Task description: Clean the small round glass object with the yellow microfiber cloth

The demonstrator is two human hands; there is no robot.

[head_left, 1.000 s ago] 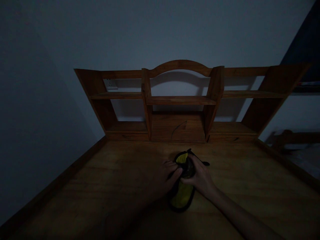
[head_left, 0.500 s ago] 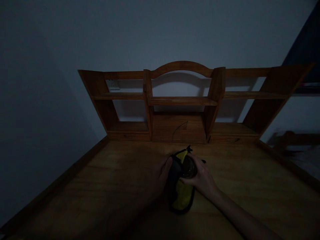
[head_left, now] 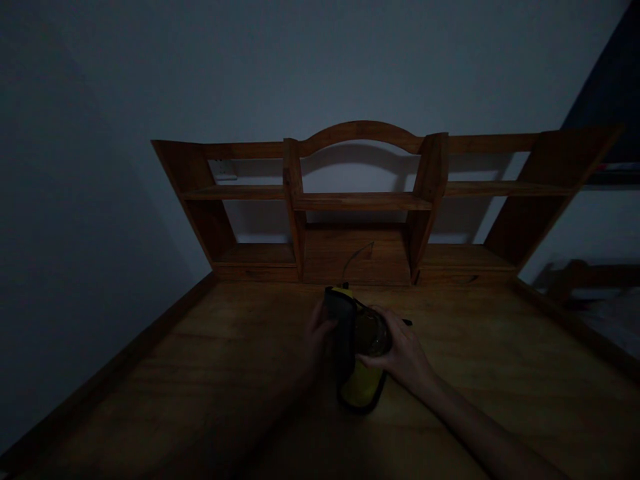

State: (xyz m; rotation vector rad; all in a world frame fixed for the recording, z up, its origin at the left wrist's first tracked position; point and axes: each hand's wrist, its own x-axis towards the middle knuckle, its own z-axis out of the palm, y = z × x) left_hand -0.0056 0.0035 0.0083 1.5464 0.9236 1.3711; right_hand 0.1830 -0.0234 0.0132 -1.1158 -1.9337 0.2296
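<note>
A soft pouch with a dark outer side (head_left: 341,343), yellow lining and black edging lies spread on the wooden desk (head_left: 240,360). On its left, my left hand (head_left: 317,337) grips the raised dark flap, thumb in front and the other fingers mostly hidden. My right hand (head_left: 403,350) is closed around a dark, round, shiny jar-like thing (head_left: 373,333), which rests against the pouch's inner side. In the dim light I cannot make out what the round thing contains. A small black tip (head_left: 407,323) shows just beyond the right hand.
A wooden shelf unit (head_left: 363,201) with several compartments stands along the desk's back edge. Raised wooden rims (head_left: 120,370) border the desk. Behind is a pale wall (head_left: 320,67) with a socket (head_left: 226,175) at left. A dark curtain-like panel (head_left: 607,93) hangs at right.
My left hand has shifted its hold and moved the flap up and to the left, its top edge now more upright. The right hand stays around the round thing, nearly in place.
</note>
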